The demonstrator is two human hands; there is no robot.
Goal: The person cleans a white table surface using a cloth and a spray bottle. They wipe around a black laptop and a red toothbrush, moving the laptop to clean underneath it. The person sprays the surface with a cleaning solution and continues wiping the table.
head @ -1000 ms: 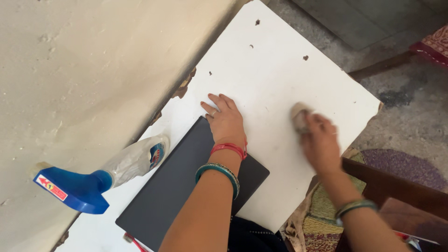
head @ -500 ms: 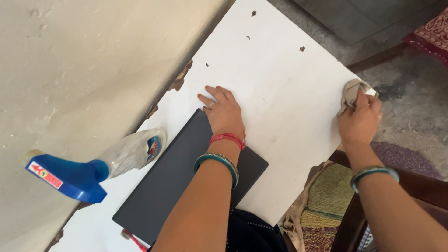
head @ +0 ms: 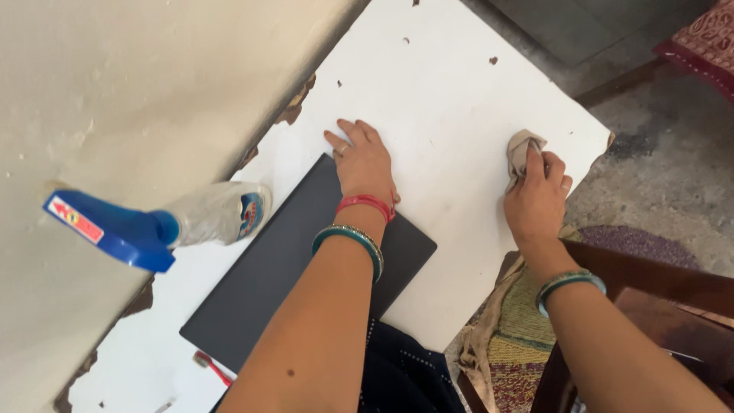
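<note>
1. Pressing a crumpled beige cloth (head: 523,150) onto the white desk (head: 443,92) near its right edge, with the right hand (head: 537,200) closed around it, fingers gripping the top of the cloth.
2. Lying flat and open, palm down, with the left hand (head: 362,164) half on the desk and half on the upper corner of a dark laptop (head: 283,268), its lid closed.
3. Wearing a red band and a green bangle on the left wrist, and a green bangle on the right.
4. Lying on its side just left of the laptop, a clear spray bottle (head: 153,222) with a blue trigger head, close against the pale wall (head: 138,84).
5. Showing beside the desk at lower right, a dark wooden chair (head: 657,298).
</note>
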